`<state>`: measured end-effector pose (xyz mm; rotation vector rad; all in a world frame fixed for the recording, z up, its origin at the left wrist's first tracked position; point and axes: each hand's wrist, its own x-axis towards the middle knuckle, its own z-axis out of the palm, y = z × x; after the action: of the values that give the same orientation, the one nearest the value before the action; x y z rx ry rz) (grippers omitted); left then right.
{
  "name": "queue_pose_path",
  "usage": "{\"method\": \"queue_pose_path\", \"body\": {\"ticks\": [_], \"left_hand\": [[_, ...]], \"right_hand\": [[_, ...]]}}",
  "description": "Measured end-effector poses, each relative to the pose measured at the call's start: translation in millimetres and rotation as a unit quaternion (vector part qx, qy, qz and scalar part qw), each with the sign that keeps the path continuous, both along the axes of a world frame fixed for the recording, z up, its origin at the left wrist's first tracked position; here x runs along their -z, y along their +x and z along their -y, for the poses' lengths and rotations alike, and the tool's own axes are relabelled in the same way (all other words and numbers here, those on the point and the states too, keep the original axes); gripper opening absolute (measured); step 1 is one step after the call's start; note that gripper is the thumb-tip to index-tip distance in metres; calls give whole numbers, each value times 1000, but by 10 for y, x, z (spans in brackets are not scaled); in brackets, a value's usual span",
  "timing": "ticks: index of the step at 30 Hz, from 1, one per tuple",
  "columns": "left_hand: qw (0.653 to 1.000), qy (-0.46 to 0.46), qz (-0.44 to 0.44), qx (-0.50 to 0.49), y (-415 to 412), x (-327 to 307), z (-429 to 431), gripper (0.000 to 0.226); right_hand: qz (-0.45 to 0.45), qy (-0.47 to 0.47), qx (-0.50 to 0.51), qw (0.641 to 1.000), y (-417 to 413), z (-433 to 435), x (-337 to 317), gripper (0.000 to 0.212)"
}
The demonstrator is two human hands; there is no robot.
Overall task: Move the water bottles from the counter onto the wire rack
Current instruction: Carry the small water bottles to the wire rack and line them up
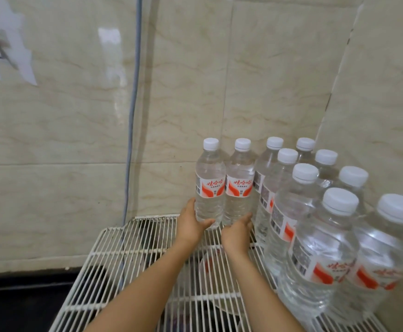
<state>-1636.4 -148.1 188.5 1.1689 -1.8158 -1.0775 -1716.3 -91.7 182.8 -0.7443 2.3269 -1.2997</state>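
Two hands at rear of wire rack (128, 254). Left hand (192, 224) wrapped round base of leftmost bottle (210, 185), thumb across front. Right hand (237, 232) touching base of second bottle (240, 188); grip not discernible. Both bottles upright, side by side, at rack's back edge. Eight further bottles (315, 248) upright along rack's right side, white-capped. Grey cable (133, 104) down tiled wall (51, 140) behind rack.

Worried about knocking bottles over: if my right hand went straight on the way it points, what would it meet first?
The right hand meets the second bottle from the left, near its base; probably touching already.
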Motion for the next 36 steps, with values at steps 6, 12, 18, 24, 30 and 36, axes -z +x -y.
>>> {"method": "queue_pose_path", "body": {"ticks": [6,12,18,24,30,36], "left_hand": [[1000,12,22,-5,22,-46,-49,57],[989,-1,151,-3,280,-18,-198,86],[972,-58,226,-6,715,-207,-261,66],[960,-127,248,16,1382,-206,-537,55],[954,-173,245,22,2176,-356,-867,53],[942,-176,279,-54,2703,-387,-1715,51]], "right_hand": [[4,18,-56,998,15,-153,-158,77],[-108,35,-209,971,174,-775,-305,68],[-157,28,-244,957,382,-1288,-511,61],[-233,82,-261,933,656,-1432,-453,51],[-294,120,-273,908,866,-1444,-453,44],[-366,94,-373,847,1352,-1902,-445,53]]}}
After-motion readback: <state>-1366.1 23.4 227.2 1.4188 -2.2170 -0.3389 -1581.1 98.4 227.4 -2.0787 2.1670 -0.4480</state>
